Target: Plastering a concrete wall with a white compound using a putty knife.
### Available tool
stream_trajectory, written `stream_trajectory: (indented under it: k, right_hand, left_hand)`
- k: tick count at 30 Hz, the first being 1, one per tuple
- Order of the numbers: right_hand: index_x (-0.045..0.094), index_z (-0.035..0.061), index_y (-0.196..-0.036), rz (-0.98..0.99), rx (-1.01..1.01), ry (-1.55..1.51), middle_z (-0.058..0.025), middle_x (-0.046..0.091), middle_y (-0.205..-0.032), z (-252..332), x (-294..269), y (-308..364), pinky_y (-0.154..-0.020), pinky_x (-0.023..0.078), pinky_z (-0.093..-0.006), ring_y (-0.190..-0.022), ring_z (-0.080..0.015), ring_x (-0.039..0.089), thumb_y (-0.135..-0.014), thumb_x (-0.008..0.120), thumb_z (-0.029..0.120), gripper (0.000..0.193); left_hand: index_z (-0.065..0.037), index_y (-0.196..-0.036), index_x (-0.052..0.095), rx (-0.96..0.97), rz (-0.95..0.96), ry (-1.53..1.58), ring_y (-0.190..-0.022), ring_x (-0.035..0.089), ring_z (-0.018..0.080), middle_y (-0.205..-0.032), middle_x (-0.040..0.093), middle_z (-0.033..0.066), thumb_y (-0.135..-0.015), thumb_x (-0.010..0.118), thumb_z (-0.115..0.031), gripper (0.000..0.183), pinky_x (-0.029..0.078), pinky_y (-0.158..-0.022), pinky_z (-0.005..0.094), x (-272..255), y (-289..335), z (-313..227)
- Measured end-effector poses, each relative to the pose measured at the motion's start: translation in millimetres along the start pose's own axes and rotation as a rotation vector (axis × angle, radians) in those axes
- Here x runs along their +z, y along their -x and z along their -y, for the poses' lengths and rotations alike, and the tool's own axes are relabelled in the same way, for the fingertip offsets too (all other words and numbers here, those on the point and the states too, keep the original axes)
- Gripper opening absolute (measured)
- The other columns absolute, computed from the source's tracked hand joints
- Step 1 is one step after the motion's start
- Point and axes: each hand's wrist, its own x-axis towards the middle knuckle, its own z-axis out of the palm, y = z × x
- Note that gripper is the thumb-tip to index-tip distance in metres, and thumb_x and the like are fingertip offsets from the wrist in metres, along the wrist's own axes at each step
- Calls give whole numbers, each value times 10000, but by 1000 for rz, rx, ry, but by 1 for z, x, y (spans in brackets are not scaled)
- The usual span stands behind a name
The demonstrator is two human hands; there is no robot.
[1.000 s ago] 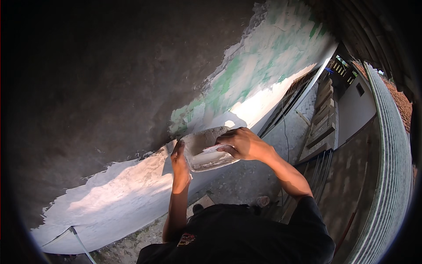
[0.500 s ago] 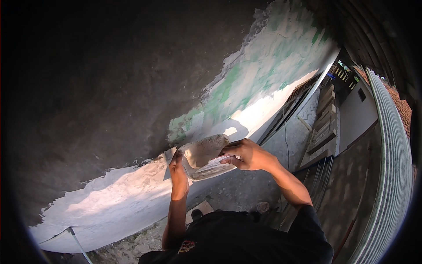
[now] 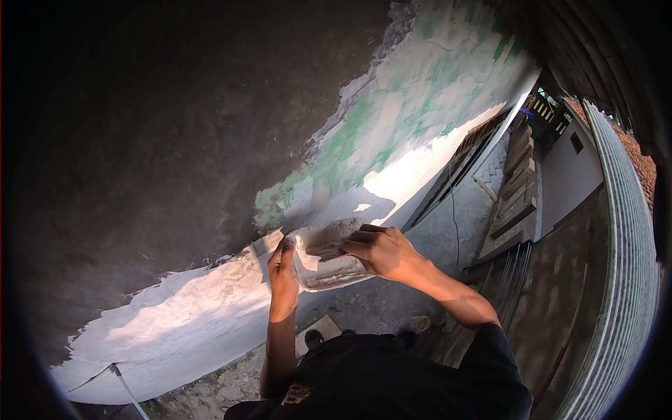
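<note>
My left hand [image 3: 283, 273] is closed on the left end of a shallow, paste-smeared tub [image 3: 329, 282], held in front of my chest close to the wall. Pale filler paste [image 3: 308, 262] coats its inside. Over the tub's right side reaches my right hand [image 3: 381, 253], its fingers bent and closed around a flat scraper that they mostly hide. The wall [image 3: 210, 294] beside the tub has a band of white coating, with a dark grey area above and green patches showing through white strokes to the upper right.
Concrete floor [image 3: 371, 304] lies below, with a small round container [image 3: 419, 324] near my feet. A thin pole [image 3: 128, 392] stands at the lower left. Stacked slabs [image 3: 516, 203], a cable [image 3: 455, 217] and a corrugated sheet [image 3: 626, 280] are on the right.
My right hand has turned and lowered the scraper into the tub; its paste-covered blade, plain to see before, is now mostly hidden. My left hand keeps its grip on the tub.
</note>
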Motion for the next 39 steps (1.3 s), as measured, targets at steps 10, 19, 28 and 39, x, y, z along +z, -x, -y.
stream_trajectory:
  k: [10,19,28,39]
  right_hand:
    - [667,54,-969,83,-24,-138,-79,657,-838,3,-15,6,-650,526,-387,-804,-283,644,-701,676,8,272]
    - [686,74,-956,136,-32,-162,-92,655,-796,-3,-15,2,-652,510,-396,-761,-301,646,-716,695,20,246]
    - [675,52,-931,34,-22,-248,-121,668,-810,-13,-15,-4,-654,509,-423,-755,-336,644,-756,682,57,175]
    - [647,-17,-984,-27,232,-653,-93,663,-744,-38,-18,-18,-575,481,-313,-646,-180,637,-880,698,153,206]
  left_hand:
    - [83,-1307,522,-31,-75,-4,-1192,491,156,-1271,593,111,-981,546,-276,485,312,-1051,281,0,-1,-6]
    - [81,-1303,525,-16,-61,-90,-1162,518,172,-1241,613,131,-985,521,-248,458,336,-1033,281,9,-3,-14]
    - [84,-1319,508,-11,-60,-92,-1176,508,176,-1254,599,140,-989,514,-255,473,332,-1038,287,6,-5,-10]
    - [84,-1318,503,5,-72,-49,-1224,492,193,-1297,571,150,-985,522,-259,479,317,-1057,292,-5,-2,-12]
